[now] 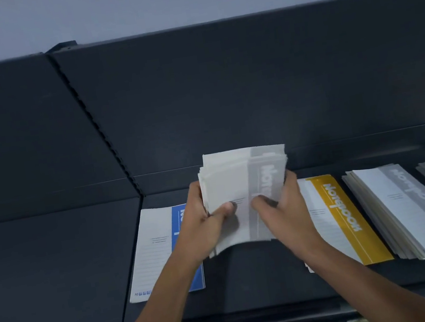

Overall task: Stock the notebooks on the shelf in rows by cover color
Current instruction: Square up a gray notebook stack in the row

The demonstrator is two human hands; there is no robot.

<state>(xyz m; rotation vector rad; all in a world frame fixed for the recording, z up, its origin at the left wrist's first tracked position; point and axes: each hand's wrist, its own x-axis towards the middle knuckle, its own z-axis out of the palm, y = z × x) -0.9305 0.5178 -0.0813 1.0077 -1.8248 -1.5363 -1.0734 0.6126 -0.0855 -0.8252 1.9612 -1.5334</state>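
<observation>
both hands: left hand (204, 225) and right hand (281, 205) clasp grey notebook stack (239, 184) by its sides | stack raised above shelf (56, 267) gap between blue notebook (150, 252) and yellow notebook (344, 218) | likely squaring edges before laying
</observation>
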